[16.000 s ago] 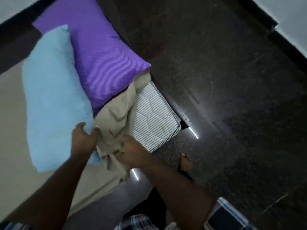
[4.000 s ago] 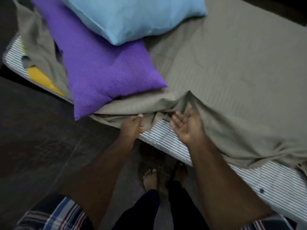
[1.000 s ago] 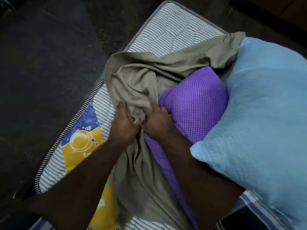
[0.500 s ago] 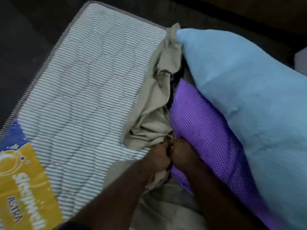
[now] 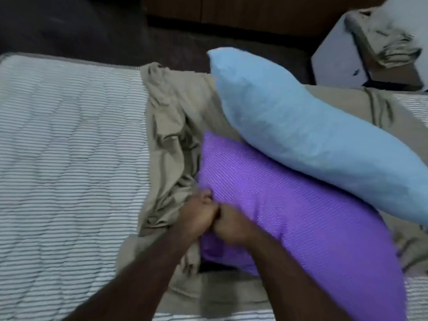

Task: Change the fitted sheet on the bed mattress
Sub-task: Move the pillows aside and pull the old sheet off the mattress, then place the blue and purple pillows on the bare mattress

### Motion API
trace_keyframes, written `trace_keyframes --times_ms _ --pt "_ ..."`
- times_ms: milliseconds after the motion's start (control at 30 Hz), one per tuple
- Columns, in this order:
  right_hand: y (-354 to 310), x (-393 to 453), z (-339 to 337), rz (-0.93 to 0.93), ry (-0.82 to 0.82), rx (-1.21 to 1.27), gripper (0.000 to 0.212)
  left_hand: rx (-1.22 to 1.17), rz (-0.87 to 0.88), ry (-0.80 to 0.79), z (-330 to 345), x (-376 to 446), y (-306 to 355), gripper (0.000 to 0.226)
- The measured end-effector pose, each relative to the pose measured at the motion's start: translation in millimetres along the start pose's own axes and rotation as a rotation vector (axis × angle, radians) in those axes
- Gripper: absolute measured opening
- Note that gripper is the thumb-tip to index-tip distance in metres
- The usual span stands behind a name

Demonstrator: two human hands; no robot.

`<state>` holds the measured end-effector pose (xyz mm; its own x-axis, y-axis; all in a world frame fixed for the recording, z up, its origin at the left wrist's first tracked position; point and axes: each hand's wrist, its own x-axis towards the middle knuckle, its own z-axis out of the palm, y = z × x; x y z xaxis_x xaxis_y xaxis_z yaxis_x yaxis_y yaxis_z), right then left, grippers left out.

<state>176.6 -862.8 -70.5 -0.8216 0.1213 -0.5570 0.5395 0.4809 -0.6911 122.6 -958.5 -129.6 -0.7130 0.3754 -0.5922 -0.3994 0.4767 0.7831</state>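
The striped quilted mattress [image 5: 69, 147] lies bare on the left. A beige fitted sheet [image 5: 171, 140] is bunched in folds down its middle and spreads under two pillows on the right. The purple pillow [image 5: 301, 216] lies on the sheet, with the light blue pillow [image 5: 301, 126] leaning across its top. My left hand [image 5: 196, 216] and my right hand [image 5: 231, 224] are side by side, knuckles touching, both gripping the bunched sheet at the purple pillow's left edge. Their fingertips are hidden in the cloth.
Dark floor [image 5: 92, 31] runs beyond the mattress's far edge. A pale box or furniture piece [image 5: 342, 56] with crumpled cloth [image 5: 389, 42] on it stands at the top right. A dark wooden surface [image 5: 231, 10] runs along the top.
The sheet has been pulled further right, off the mattress's left part. The view has swung so the mattress lies across the frame. Both hands still grip the sheet together.
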Motion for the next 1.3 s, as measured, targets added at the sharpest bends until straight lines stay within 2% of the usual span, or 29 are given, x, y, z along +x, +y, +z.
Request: trace_keyframes --times_ms 33,100,167,200,233,267,333,367,400,467,500,533,633,700,767,800,900,933,1000,1033,1067,1100,1133,1167,1200,1233,1267,1300 --pt "-8.5 -9.1 -15.7 -0.061 0.151 0.0 0.034 -0.048 0.033 0.14 0.0 -2.0 13.8 0.027" --pt "-20.4 -33.0 -64.9 -0.169 0.572 0.087 0.023 -0.09 0.099 0.229 10.6 -20.7 49.4 0.031" --pt "-21.2 -58.5 -127.7 -0.299 1.03 -0.033 0.024 -0.18 0.06 0.073 36.3 -42.2 90.6 0.027" --pt "-11.4 -67.7 -153.6 -0.311 1.145 -0.17 0.031 -0.213 0.011 -0.049 51.4 -50.8 110.7 0.025" --pt "1.4 -74.1 -173.9 -0.257 1.177 -0.301 0.045 -0.228 -0.033 -0.143 64.2 -56.9 126.2 0.024" --pt "19.4 -77.5 -190.5 -0.14 1.122 -0.409 0.065 -0.235 -0.073 -0.214 73.9 -61.6 140.3 0.025" --pt "64.7 -80.6 -208.8 0.205 0.871 -0.574 0.106 -0.244 -0.131 -0.285 85.1 -69.1 159.8 0.032" --pt "84.3 -84.4 -209.9 0.361 0.739 -0.643 0.114 -0.234 -0.158 -0.307 88.0 -70.7 163.6 0.036" --pt "100.9 -88.3 -206.9 0.45 0.653 -0.712 0.107 -0.213 -0.173 -0.321 88.6 -72.3 164.5 0.039" --pt "117.4 -90.3 -204.4 0.394 0.635 -0.76 0.059 -0.177 -0.176 -0.353 85.1 -79.5 165.1 0.042" --pt "111.0 -88.9 -203.3 0.323 0.667 -0.71 0.04 -0.16 -0.173 -0.371 81.6 -82.9 163.5 0.042" --pt "98.7 -86.5 -199.9 0.279 0.698 -0.628 0.03 -0.147 -0.176 -0.385 77.4 -84.6 160.4 0.044" --pt "31.0 -82.8 -166.8 0.11 0.795 -0.459 0.034 -0.205 -0.204 -0.38 55.4 -90.5 156.4 0.057" --pt "-28.8 -86.5 -116.0 -0.051 0.757 -0.334 0.04 -0.409 -0.251 -0.378 32.3 -92.9 156.1 0.065" --pt "-76.2 -89.9 -54.3 -0.078 0.647 -0.172 0.032 -0.673 -0.29 -0.326 0.7 -95.5 146.6 0.053" --pt "-92.6 -88.6 -26.5 -0.053 0.594 -0.089 0.027 -0.715 -0.302 -0.257 -22.3 -97.5 133.4 0.04" --pt "-130.6 -84.7 40.3 -0.018 0.355 0.328 0.021 -0.644 -0.315 0.023 -97.8 -100.0 80.8 0.014" --pt "-136.8 -82.6 51.3 -0.029 0.348 0.439 0.023 -0.635 -0.308 0.084 -122.2 -98.8 60.9 0.015" --pt "-144.8 -74.4 52.5 -0.076 0.535 0.394 0.019 -0.627 -0.283 0.119 -170.8 -93.0 22.4 0.046" --pt "-139.2 -68.0 45.4 -0.06 0.665 0.285 0.016 -0.626 -0.258 0.103 -195.4 -91.3 6.6 0.051" --pt "-136.7 -61.4 37.7 -0.017 0.791 0.19 0.025 -0.613 -0.242 0.104 -221.4 -96.2 -2.2 0.05" --pt "-128.3 -54.3 30.8 0.06 0.844 0.14 0.048 -0.568 -0.23 0.133 -248.3 -104.4 -4.8 0.045" --pt "-119.3 -45.0 32.0 0.165 0.811 0.137 0.075 -0.557 -0.217 0.185 -275.0 -108.8 -10.8 0.042" --pt "-123.2 -40.7 43.9 0.3 0.679 0.25 0.095 -0.537 -0.196 0.223 -301.3 -118.4 -10.5 0.039" --pt "-130.0 -34.6 67.8 0.392 0.471 0.437 0.103 -0.528 -0.156 0.237 -326.0 -130.6 -5.6 0.033" --pt "-141.5 -28.7 100.0 0.414 0.262 0.599 0.099 -0.485 -0.132 0.25 -349.4 -136.0 -8.4 0.023" --pt "-157.0 -21.6 133.8 0.383 0.162 0.728 0.082 -0.421 -0.101 0.27 -373.2 -141.4 -11.4 0.017" --pt "-176.7 -13.5 167.6 0.349 0.174 0.812 0.059 -0.337 -0.047 0.312 -397.4 -141.5 -17.0 0.018"
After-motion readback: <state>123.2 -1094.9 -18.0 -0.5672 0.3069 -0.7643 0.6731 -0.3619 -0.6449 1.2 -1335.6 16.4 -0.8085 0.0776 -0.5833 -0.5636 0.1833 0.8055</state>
